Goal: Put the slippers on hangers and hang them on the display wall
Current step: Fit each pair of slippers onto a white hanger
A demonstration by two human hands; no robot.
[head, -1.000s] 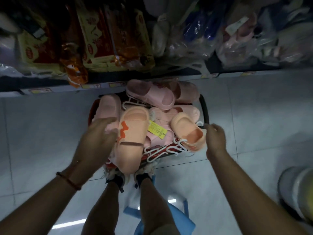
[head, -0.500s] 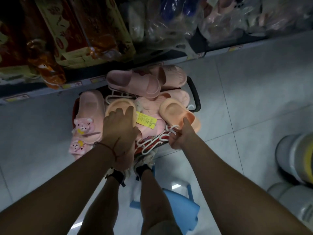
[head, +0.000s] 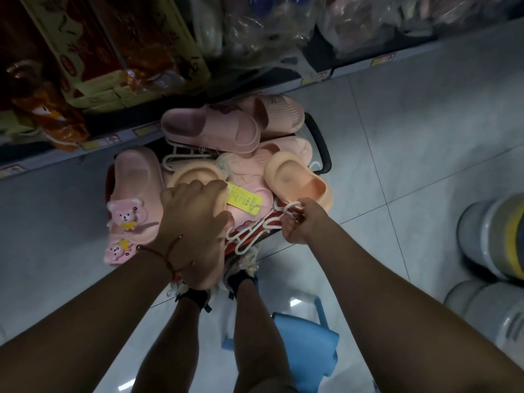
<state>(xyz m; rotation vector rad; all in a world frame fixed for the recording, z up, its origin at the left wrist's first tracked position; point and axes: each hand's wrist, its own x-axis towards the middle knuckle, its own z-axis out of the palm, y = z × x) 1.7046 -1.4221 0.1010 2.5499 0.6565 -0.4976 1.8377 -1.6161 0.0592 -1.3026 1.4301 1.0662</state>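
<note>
At nine o'clock of the basket (head: 321, 143) the bear slippers (head: 136, 199) lie unhung, the left hand (head: 192, 222) grips a peach slipper (head: 195, 173), and at three o'clock the right hand (head: 302, 222) pinches a white hanger (head: 255, 231): hanging not yet begun.

Both forearms are bare, with no sleeves seen on them. A thin reddish-brown cord bracelet (head: 167, 255) with small beads is worn at the wrist of the left hand (head: 192, 219), left of the frame's centre. Nothing is worn on the right hand (head: 302, 222) or its wrist. The lower legs are bare too. Dark ankle socks (head: 195, 297) and light shoes with pale laces (head: 249, 260) are seen on the feet, at lower centre.
</note>
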